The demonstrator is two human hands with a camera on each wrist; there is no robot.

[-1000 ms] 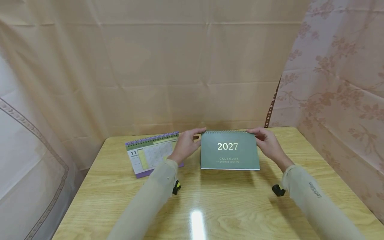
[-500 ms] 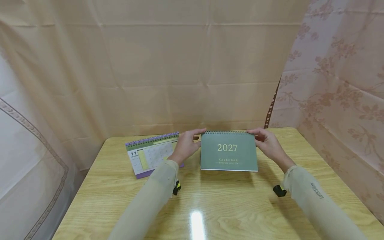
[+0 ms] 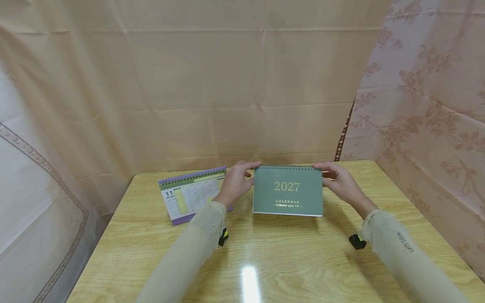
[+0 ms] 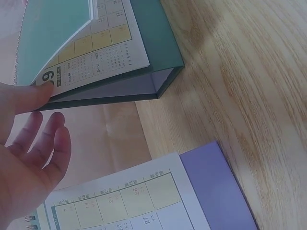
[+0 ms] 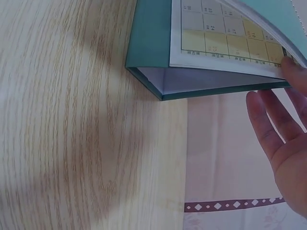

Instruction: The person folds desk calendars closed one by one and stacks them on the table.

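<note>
A green spiral desk calendar with "2027" on its cover stands tented on the table. My left hand grips its upper left corner, the index finger along the top by the spiral. In the left wrist view that thumb presses the sheets and the other fingers curl loosely behind the stand. My right hand pinches the upper right corner the same way. Both wrist views show the cover and some sheets fanned out from a calendar page with a yellow column. The green stand has an open triangular side.
Left of the green one, a purple-based calendar showing "11" stands at an angle, partly behind my left hand. The wooden table ends at a beige curtain at the back. A floral curtain hangs at the right.
The cover's lower right corner has shifted slightly left as the cover swings down toward the stand. My right wrist and sleeve have moved a little right; the left hand stays put.
</note>
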